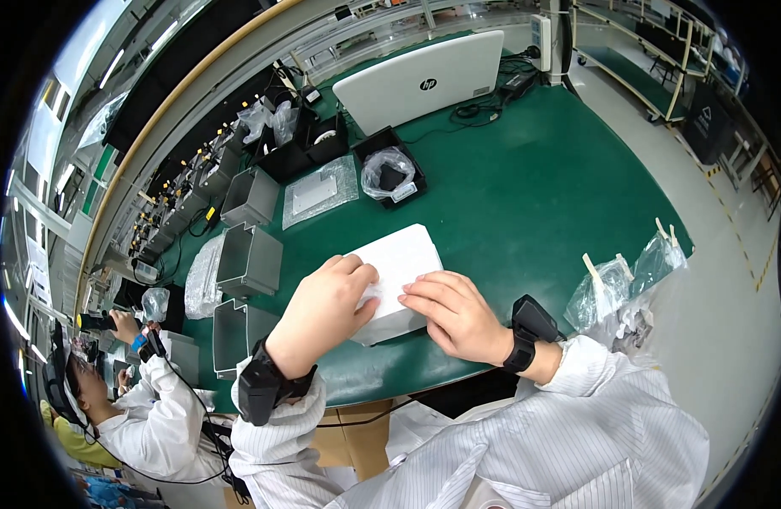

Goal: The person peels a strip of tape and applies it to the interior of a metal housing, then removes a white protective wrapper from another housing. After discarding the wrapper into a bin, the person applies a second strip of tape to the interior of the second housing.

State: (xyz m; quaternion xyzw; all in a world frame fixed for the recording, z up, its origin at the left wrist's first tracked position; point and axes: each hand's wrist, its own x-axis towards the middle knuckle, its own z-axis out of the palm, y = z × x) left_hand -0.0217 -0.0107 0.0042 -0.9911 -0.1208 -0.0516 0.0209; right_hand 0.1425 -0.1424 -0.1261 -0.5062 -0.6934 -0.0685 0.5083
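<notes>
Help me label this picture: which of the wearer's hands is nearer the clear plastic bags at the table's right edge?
Right. The right hand touches the white box, left of the bags; the left hand, touching the same box, is farther left.

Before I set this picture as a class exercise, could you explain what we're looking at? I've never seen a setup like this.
There is no robot here: a person works with two bare hands. The single picture comes from a wide fisheye camera on their head, looking down, so straight edges bend near the rim.

The left hand has bent fingers against a white, straight-sided box; whether it grips anything is unclear. The right hand lays extended fingers on the box's top. The box sits on a glossy green tabletop.

Beyond it are a white laptop, a black square bin holding clear plastic, and a sheet of clear bubble wrap. Open grey plastic bins stand to the left, where a co-worker in white sits.
</notes>
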